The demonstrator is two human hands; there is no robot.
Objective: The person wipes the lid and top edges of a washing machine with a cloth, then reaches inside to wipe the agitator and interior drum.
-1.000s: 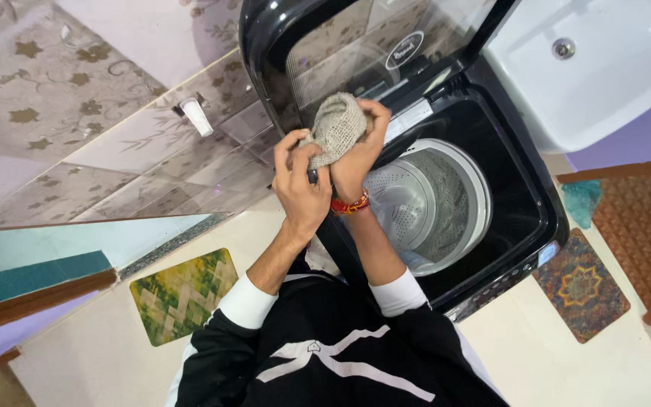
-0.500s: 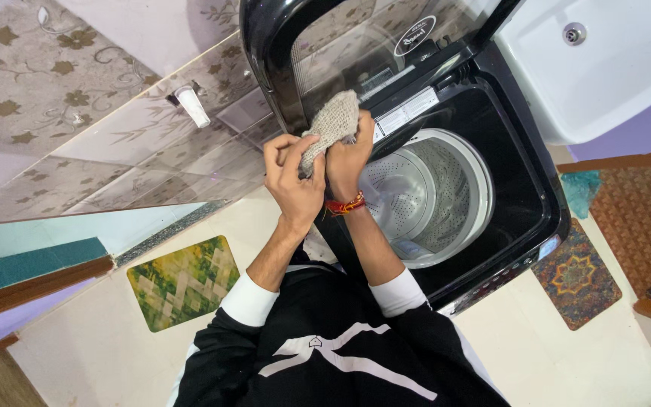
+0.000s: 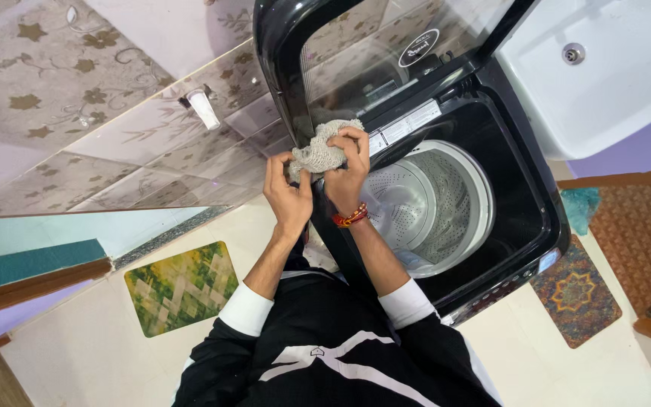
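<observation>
A beige woven cloth (image 3: pixel 318 151) is bunched between both my hands, above the near left corner of a black top-loading washing machine (image 3: pixel 521 188). My left hand (image 3: pixel 288 192) grips the cloth's left end. My right hand (image 3: pixel 348 173), with a red and orange thread band at the wrist, grips its right side over the machine's rim. The machine's glass lid (image 3: pixel 363 53) stands raised behind the cloth. The white perforated drum (image 3: pixel 427 203) lies open just right of my right forearm.
A white washbasin (image 3: pixel 604 68) sits at the upper right. A green-yellow mat (image 3: pixel 178 290) lies on the floor at left, a patterned mat (image 3: pixel 578 290) at right beside a brown mat (image 3: pixel 642 234). Floral wall tiles with a white tap (image 3: pixel 203 109) run along the left.
Both hands have lowered with the cloth. It stood up between them before and is now crumpled into a lower bunch.
</observation>
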